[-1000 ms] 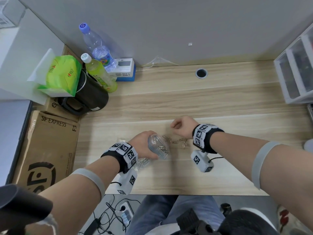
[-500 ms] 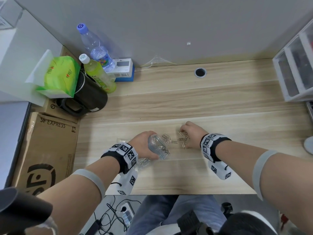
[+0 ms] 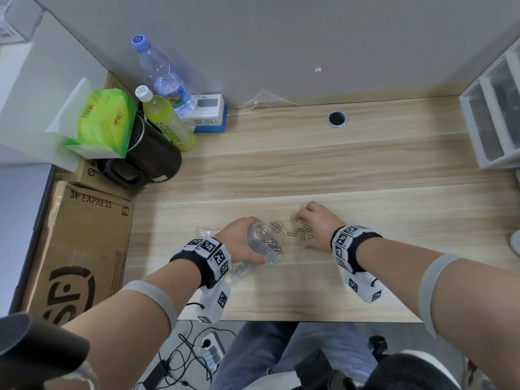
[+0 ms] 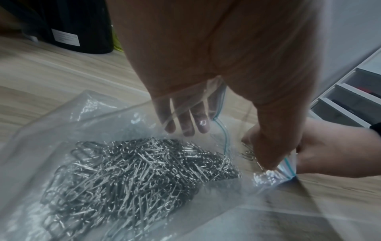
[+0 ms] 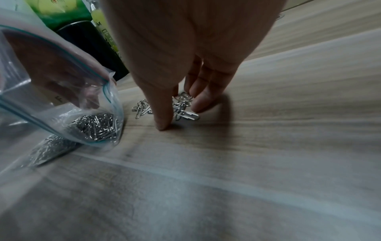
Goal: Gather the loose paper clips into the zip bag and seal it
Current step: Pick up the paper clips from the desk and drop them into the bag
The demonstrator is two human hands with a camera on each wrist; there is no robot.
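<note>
- Since a second ago the right hand (image 3: 318,226) has dropped from a raised fist onto the loose paper clips (image 3: 298,232) on the table (image 3: 365,178); the left hand (image 3: 242,240) has kept its place.
- Right-hand fingers (image 5: 204,97) curl down over the small heap, thumb tip pressed to the wood; whether any clip is truly pinched, I cannot tell.
- Left-hand fingers grasp the zip bag (image 4: 128,171) at its mouth, thumb on one lip and the other fingers seen through the plastic, holding the mouth agape toward the heap.
- The bag lies on the table just left of the loose clips, unsealed, its blue-green zip line (image 5: 107,94) standing apart.
- Inside it sits a dense mass of silver clips (image 4: 140,176).
- At the far left corner stand a clear water bottle (image 3: 163,74), a green drink bottle (image 3: 166,119) and a black kettle (image 3: 149,153); a white drawer unit (image 3: 495,119) is at the right edge.
</note>
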